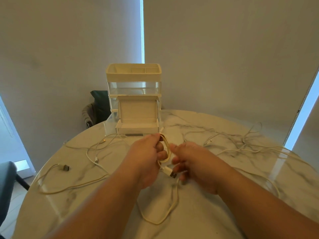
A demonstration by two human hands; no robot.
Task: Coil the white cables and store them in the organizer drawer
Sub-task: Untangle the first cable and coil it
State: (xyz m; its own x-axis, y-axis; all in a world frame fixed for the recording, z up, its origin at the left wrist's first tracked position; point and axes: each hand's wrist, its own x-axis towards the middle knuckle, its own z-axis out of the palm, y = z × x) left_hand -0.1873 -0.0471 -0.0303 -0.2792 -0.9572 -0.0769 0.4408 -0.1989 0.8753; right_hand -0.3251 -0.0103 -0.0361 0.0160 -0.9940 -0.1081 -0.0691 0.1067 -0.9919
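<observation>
Over the near middle of the counter (77,173), both hands work one white cable (167,149). The left hand (146,157) has its grip closed round a few small loops. The right hand (195,163) pinches the strand in a narrow grip just beside the dark-tipped plug (172,174). A slack tail sags onto the glossy marbled top.

The cord looks thin, smooth and springy, so I'd say the loops could pop open if either grip eases. The tail might drag into the tangle (241,145) on the right. Far behind stands the cream-and-clear organizer (134,75), its bottom drawer (110,125) seemingly pulled out and holding an open white box (137,109).
</observation>
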